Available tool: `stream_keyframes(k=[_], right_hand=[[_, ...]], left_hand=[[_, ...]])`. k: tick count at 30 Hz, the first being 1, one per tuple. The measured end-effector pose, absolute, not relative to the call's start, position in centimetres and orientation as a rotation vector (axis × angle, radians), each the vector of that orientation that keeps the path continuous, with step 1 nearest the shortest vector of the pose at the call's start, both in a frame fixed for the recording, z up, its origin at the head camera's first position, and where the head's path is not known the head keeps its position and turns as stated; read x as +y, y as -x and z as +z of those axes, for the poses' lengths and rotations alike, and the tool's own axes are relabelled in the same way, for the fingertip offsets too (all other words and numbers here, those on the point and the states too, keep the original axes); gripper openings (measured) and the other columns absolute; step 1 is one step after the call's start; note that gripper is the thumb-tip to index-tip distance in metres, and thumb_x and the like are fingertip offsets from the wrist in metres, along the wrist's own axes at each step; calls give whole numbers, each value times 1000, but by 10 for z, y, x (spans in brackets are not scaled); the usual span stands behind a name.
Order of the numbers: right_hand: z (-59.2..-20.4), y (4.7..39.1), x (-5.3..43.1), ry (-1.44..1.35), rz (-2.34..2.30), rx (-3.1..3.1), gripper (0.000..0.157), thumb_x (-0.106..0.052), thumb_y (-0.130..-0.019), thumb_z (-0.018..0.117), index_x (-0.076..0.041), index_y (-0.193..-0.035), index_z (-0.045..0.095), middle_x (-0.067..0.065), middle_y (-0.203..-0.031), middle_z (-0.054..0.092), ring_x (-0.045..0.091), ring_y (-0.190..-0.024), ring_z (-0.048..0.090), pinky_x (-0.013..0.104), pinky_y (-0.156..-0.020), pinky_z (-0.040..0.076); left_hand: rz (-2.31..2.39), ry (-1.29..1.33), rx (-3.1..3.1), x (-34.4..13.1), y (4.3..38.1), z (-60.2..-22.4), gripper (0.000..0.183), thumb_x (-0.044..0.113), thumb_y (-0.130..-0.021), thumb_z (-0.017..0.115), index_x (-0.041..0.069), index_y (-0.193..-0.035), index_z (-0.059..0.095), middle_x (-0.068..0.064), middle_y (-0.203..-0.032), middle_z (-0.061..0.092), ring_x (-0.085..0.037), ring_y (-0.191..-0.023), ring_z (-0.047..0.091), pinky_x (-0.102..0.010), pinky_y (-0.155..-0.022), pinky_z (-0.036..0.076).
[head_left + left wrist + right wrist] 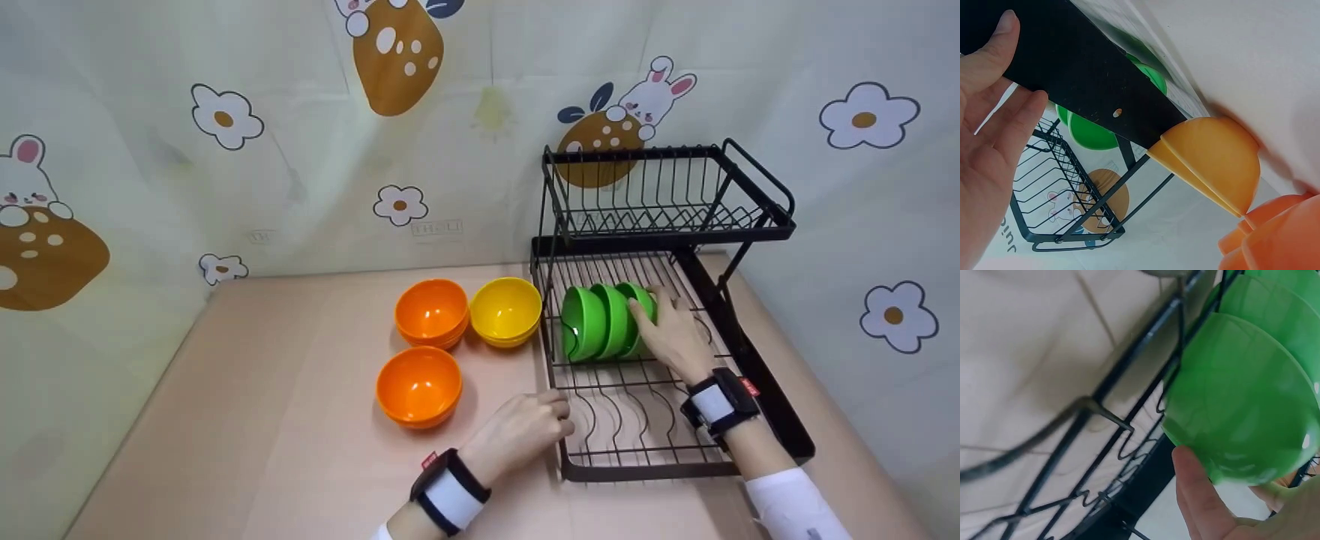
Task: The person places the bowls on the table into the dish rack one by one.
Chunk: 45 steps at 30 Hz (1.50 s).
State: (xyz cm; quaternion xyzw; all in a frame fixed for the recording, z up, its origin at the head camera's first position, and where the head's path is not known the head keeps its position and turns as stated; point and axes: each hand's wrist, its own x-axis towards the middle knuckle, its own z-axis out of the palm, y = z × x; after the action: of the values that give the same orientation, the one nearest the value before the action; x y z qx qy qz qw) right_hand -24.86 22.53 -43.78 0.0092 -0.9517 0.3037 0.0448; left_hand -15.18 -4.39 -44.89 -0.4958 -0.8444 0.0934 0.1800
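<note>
Several green bowls stand on edge in a row in the lower tier of a black dish rack (645, 474). My right hand (675, 337) holds the rightmost green bowl (636, 341), thumb over its rim and fingers round its outer side. Close up in the right wrist view, a fingertip presses this bowl (1241, 399) near its base. Beside the rack's left front rail is my left hand (521, 431), its fingers loosely bent at the rail. In the left wrist view its thumb (1008, 25) and a finger show against the black rail (1084, 79), gripping nothing.
Left of the rack, yellow bowls (506, 311) are stacked beside stacked orange bowls (433, 311). Nearer to me sits another orange stack (418, 386). The rack's upper tier (667, 238) overhangs the back. A patterned curtain (315, 165) hangs behind the table.
</note>
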Motion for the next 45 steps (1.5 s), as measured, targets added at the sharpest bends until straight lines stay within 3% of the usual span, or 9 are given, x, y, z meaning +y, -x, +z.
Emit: stream_keyframes(k=[16, 24, 32, 38, 45], right_hand=[[-423, 230, 222, -34, 894, -2762, 58, -39, -116, 50, 8, -150, 51, 41, -146, 47, 60, -122, 56, 72, -97, 51], [-420, 215, 216, -195, 904, -2637, 33, -20, -112, 61, 9, -126, 66, 29, -111, 70, 43, -94, 70, 58, -81, 61], [-428, 211, 211, -346, 811, -2495, 12, -5, -102, 72, 4, -95, 72, 11, -74, 69, 21, -60, 61, 29, -54, 48], [-434, 214, 210, -468, 749, -2415, 13, 4, -94, 75, 3, -82, 70, 8, -64, 65, 15, -52, 53, 27, -49, 46], [-437, 215, 209, -519, 732, -2409, 14, 6, -93, 75, 3, -80, 70, 8, -62, 65, 12, -49, 51, 26, -47, 46]], left_hand=[[250, 1409, -2391, -43, 151, -449, 17, 16, -93, 85, 26, -106, 84, 10, -108, 77, -5, -103, 67, -9, -79, 55], [274, 1412, -2396, -43, 152, -449, 18, 16, -92, 85, 26, -107, 83, 10, -110, 77, -5, -105, 67, -9, -82, 54], [269, 1408, -2368, -45, 153, -449, 17, 14, -91, 85, 24, -105, 83, 9, -107, 77, -4, -100, 66, -9, -84, 54], [181, 1387, -2332, -48, 158, -447, 26, 7, -90, 85, 18, -113, 81, 4, -115, 78, -9, -108, 71, -12, -92, 56], [41, 1285, -2295, -54, 170, -441, 34, 5, -88, 86, 12, -119, 77, -3, -120, 79, -14, -111, 75, -17, -94, 59]])
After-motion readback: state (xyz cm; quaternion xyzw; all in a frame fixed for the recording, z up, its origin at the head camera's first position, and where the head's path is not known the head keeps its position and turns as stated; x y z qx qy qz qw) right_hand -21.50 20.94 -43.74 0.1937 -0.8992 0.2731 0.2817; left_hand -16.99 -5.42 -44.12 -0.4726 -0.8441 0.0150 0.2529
